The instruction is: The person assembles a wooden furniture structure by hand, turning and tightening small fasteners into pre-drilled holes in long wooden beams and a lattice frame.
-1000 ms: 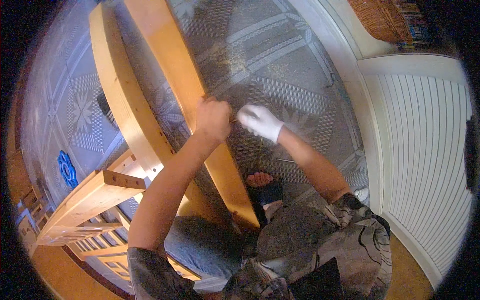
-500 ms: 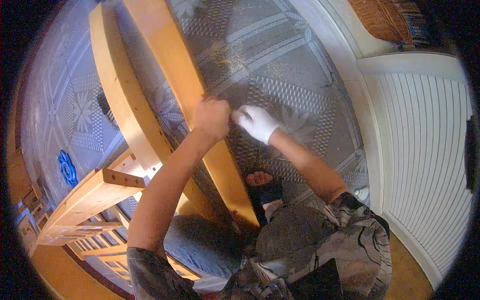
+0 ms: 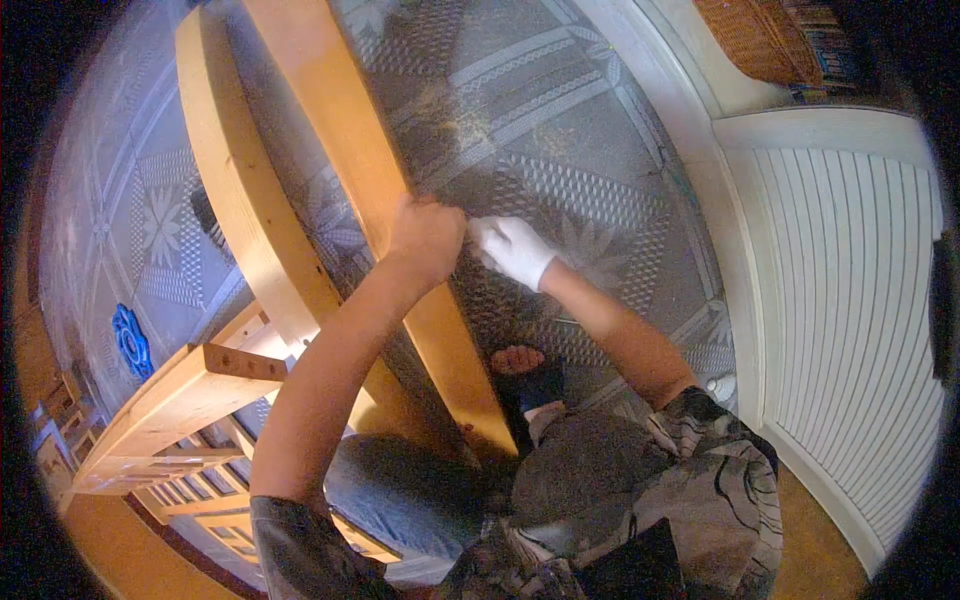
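Note:
A long light wooden plank [image 3: 330, 120] runs from the top of the view down toward my lap. My left hand [image 3: 428, 238], bare, is clamped over its right edge about halfway along. My right hand [image 3: 512, 250] wears a white glove and sits just right of the left hand. Its fingertips point at the plank's edge beside my left knuckles. Whether the gloved fingers pinch anything is hidden. A second thick wooden beam [image 3: 240, 190] lies parallel on the left.
A patterned grey carpet [image 3: 580, 130] covers the floor. My foot [image 3: 515, 360] rests below the hands. A slatted wooden frame [image 3: 170, 410] lies at lower left near a blue flower-shaped object [image 3: 130, 340]. White panelling [image 3: 850, 300] and a wicker basket [image 3: 760, 35] are on the right.
My gloved right hand has crept slightly left, closer to my left hand on the plank. The left hand and the plank have stayed put.

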Motion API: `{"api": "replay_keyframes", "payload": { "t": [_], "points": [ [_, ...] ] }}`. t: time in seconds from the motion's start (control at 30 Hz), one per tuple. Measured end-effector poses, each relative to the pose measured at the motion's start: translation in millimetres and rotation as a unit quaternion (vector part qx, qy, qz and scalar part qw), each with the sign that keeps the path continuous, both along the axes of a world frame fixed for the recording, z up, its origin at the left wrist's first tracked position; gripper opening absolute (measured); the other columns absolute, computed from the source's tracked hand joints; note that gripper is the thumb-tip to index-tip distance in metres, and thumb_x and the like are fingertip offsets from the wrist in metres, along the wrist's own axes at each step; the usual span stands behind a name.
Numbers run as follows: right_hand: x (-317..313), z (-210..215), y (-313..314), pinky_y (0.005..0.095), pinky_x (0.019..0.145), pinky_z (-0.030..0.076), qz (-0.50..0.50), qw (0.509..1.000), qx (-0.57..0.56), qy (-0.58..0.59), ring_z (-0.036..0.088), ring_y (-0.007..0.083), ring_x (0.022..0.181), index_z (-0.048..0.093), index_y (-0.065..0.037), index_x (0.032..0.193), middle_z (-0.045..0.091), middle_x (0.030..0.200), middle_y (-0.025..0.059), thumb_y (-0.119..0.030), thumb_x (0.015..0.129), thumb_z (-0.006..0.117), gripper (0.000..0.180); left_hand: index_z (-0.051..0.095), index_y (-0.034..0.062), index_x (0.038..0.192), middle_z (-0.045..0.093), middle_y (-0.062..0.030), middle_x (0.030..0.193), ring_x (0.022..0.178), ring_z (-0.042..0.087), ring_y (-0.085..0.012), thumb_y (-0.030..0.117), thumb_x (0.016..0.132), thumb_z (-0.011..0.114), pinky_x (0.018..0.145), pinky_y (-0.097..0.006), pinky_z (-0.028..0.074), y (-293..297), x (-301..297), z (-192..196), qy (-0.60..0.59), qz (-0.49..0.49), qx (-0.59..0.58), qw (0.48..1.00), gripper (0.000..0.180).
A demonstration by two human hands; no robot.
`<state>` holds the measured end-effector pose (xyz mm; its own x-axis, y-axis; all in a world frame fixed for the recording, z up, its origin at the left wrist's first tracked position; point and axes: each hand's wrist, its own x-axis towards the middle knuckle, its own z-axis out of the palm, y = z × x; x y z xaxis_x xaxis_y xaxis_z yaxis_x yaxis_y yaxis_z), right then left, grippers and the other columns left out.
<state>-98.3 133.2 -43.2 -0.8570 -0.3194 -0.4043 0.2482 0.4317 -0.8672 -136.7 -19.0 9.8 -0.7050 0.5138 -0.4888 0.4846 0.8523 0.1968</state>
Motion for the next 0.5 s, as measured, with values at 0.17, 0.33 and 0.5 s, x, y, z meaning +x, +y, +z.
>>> {"api": "replay_keyframes", "payload": {
  "t": [0.17, 0.33, 0.5],
  "points": [
    [3, 8, -8, 0.0424, 0.066, 0.042, 0.011, 0.993, 0.077, 0.092, 0.056, 0.0355, 0.074, 0.054, -0.002, 0.082, 0.057, 0.072, 0.0177, -0.03, 0.082, 0.047, 0.029, 0.065, 0.0118, 0.071, 0.062, -0.0088, 0.076, 0.088, 0.054, -0.0246, 0.008, 0.061, 0.06, 0.078, -0.034, 0.037, -3, 1, 4, 0.005, 0.051, 0.016, 0.999, 0.012],
    [10, 9, -6, 0.0422, 0.063, 0.042, -0.019, 0.981, 0.057, 0.184, 0.057, 0.0349, 0.07, 0.055, -0.003, 0.08, 0.058, 0.072, 0.0165, -0.029, 0.082, 0.047, 0.026, 0.065, 0.0119, 0.069, 0.062, -0.0085, 0.075, 0.087, 0.053, -0.0245, 0.008, 0.061, 0.062, 0.077, -0.034, 0.037, -2, 4, 5, -0.024, 0.084, 0.042, 0.995, 0.01],
    [0, 6, -1, 0.0358, 0.062, 0.041, -0.002, 0.982, -0.039, -0.185, 0.055, 0.0293, 0.065, 0.056, -0.002, 0.073, 0.058, 0.07, 0.0137, -0.035, 0.085, 0.044, 0.037, 0.065, 0.0111, 0.07, 0.062, -0.0077, 0.074, 0.087, 0.053, -0.0246, 0.015, 0.062, 0.065, 0.077, -0.035, 0.036, 2, 7, 1, 0.001, 0.082, 0.09, 0.993, 0.008]
  ]
}}
